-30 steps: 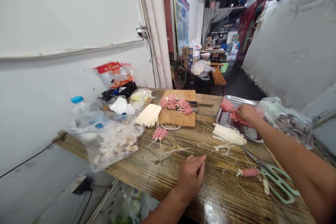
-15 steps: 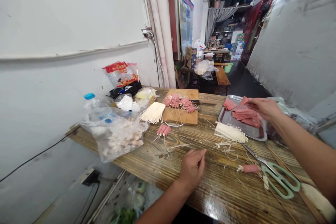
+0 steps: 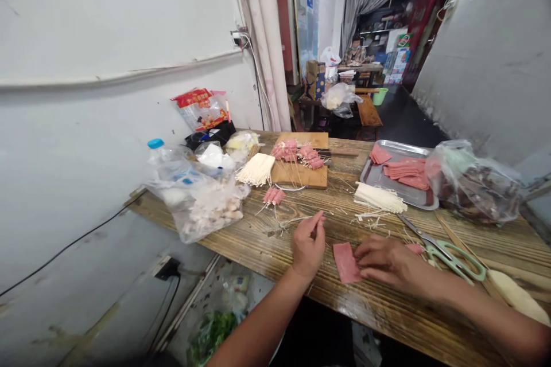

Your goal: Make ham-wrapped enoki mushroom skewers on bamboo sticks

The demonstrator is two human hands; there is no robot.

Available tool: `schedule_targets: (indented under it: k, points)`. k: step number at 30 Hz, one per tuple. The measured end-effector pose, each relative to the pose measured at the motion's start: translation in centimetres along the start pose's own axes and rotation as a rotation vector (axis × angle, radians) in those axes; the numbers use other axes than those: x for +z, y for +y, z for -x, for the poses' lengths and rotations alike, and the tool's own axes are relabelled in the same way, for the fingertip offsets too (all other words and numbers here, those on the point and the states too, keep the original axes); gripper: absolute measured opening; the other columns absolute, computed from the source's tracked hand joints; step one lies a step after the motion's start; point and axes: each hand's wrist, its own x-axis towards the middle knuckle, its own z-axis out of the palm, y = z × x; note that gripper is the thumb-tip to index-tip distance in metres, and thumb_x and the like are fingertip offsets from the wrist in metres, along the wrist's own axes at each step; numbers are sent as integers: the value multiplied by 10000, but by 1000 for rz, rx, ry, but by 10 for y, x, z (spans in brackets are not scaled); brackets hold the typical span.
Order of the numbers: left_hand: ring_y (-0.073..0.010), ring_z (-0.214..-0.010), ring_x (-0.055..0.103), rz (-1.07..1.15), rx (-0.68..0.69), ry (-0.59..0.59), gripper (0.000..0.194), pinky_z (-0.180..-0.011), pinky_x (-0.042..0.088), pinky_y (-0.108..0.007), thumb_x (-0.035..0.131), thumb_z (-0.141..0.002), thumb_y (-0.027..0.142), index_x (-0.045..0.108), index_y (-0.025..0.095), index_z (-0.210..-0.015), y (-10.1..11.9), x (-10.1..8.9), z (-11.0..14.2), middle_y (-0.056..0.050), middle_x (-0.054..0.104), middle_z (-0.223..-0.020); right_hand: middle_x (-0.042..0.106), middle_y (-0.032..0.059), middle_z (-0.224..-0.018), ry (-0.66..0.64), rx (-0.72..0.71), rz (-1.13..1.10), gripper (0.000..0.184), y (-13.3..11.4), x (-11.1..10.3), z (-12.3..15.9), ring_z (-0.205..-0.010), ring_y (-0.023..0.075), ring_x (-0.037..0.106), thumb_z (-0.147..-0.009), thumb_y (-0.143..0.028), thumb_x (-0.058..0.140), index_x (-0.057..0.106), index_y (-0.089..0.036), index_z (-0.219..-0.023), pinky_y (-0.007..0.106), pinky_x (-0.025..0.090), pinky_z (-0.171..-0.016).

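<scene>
My left hand (image 3: pixel 309 245) hovers over or rests on the wooden table with thumb and fingers pinched together. What they hold, if anything, is hidden. A thin pink meat slice (image 3: pixel 345 262) lies flat on the table to its right. My right hand (image 3: pixel 387 261) has its fingertips at the slice's right edge. Partly behind that hand shows a pink meat roll (image 3: pixel 414 248). A bundle of white enoki mushrooms (image 3: pixel 379 198) lies beyond, next to a metal tray (image 3: pixel 404 199) with stacked meat slices (image 3: pixel 407 171). Skewered meat rolls (image 3: pixel 274 196) lie farther left.
Green-handled scissors (image 3: pixel 456 261) lie at the right. A cutting board (image 3: pixel 301 175) carries more skewered rolls and a knife. Plastic bags (image 3: pixel 206 212) crowd the left side, and another bag (image 3: pixel 477 183) stands beside the tray. A person (image 3: pixel 356 53) sits at a far table.
My right hand has come from the tray toward me with a meat slice, which now lies on the table. My left hand stays pinched in about the same place. The view has shifted slightly.
</scene>
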Motion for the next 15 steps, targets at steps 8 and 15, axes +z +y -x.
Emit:
schedule_targets:
  k: [8, 15]
  points:
    - [-154, -848, 694, 8, 27, -22, 277, -821, 575, -292, 501, -901, 149, 697, 181, -1094, 2, 0, 0, -64, 748, -922, 683, 114, -914, 194, 452, 557, 307, 97, -19, -38, -852, 207, 617, -922, -285, 436, 708, -144, -908, 282, 423, -698]
    - [-158, -842, 690, 43, 121, -44, 302, -802, 570, -302, 496, -885, 93, 685, 181, -1104, 4, 0, 0, -66, 749, -933, 665, 157, -863, -39, 554, 729, 265, 91, -18, -73, -797, 221, 635, -890, -166, 445, 684, -84, -811, 278, 379, -608]
